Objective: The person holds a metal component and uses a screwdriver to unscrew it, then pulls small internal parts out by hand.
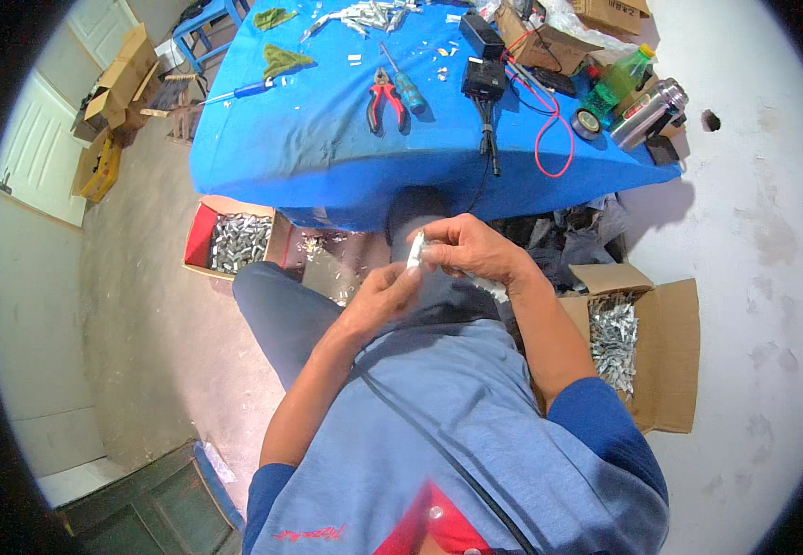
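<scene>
A small white tube-like piece (pixel 415 248) stands upright between my two hands, above my lap. My left hand (pixel 390 291) is closed on its lower part, thumb and fingers pinched together. My right hand (pixel 475 248) is closed too, its thumb and fingertips at the upper part of the same piece. More whitish pieces (pixel 492 289) show under my right palm; whether the hand holds them or they lie on my lap, I cannot tell. The exact kind of the white piece is too small to make out.
On the blue-covered table (pixel 281 157) lie red-handled pliers (pixel 387 102), screwdrivers, a heap of white pieces (pixel 364 17), black adapters (pixel 485 79), a green bottle (pixel 619 81) and a steel flask (pixel 649 113). Open boxes of small silvery pieces stand left (pixel 200 239) and right (pixel 670 347).
</scene>
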Demonstrator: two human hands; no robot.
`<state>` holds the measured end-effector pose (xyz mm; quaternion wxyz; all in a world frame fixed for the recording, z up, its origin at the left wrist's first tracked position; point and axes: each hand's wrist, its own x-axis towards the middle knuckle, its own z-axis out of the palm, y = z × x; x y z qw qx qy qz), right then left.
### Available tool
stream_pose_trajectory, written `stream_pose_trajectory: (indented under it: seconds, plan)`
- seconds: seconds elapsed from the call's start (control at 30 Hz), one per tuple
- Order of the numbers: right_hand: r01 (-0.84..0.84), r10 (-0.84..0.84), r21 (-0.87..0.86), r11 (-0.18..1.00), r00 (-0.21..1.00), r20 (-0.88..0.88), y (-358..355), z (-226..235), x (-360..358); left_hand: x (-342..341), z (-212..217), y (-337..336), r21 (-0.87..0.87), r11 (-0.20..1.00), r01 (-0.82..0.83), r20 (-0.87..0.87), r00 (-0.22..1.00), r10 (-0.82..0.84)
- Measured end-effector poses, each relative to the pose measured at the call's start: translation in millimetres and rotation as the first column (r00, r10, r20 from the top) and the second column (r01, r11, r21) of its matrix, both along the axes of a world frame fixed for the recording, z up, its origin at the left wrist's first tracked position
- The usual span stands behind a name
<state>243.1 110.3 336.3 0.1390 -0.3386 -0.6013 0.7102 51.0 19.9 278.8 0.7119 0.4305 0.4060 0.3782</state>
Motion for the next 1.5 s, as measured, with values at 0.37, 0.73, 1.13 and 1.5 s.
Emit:
stream_pose_trajectory:
  seconds: [0.37, 0.73, 1.13, 1.5]
  plan:
    - [-0.078, 0.078, -0.001, 0.997, 0.997, -0.011, -17.2, 1.4, 48.5, 26.0, 5.4, -11.6, -0.061, 0.990, 0.125, 0.109, 0.987, -0.118]
    - [0.214, -0.307, 0.665, 0.716, 0.952, 0.024, -73.8, -6.6, 22.4, 21.8, -6.0, -15.0, -0.150, 0.986, 0.068, 0.315, 0.949, -0.018]
    - [0.274, -0.275, -0.158, 0.949, 0.961, 0.015, -82.7, -24.8, 21.7, 9.4, -28.8, -27.7, -0.019, 0.997, 0.075, 0.118, 0.990, -0.072]
    - [0.109, -0.395, 0.675, 0.730, 0.873, 0.287, -86.2, -22.5, 22.9, 14.6, -17.6, -29.1, 0.052, 0.999, -0.010, -0.237, 0.971, 0.022]
